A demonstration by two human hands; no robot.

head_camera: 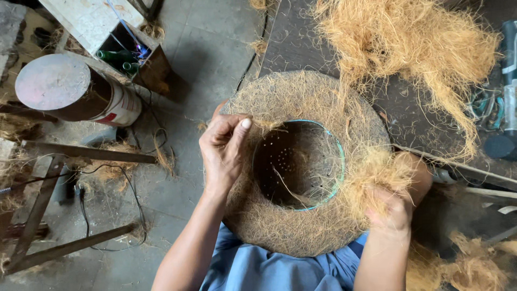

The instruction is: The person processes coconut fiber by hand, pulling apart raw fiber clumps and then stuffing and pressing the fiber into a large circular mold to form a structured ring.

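Left hand (223, 151) pinches fibre at the rim of the fibre pot (301, 161), right hand (396, 207) grips a loose tuft; looks light, springy, sheds easily — hold by the rim.

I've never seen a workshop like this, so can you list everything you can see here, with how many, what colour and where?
Fibre-covered round form: one, tan, centre, over the lap.
Hollow bowl: one, dark with small holes and a teal rim, in the form's middle.
Loose fibre pile: one, golden, on the dark table at upper right.
Fibre clump: one, golden, at the form's right edge.
Drum: one, brown and white, upper left.
Box with bottles: one, pale, top left.
Metal frame: one, rusty, lower left.
Left hand: pinching fibre at the rim.
Right hand: gripping the clump.
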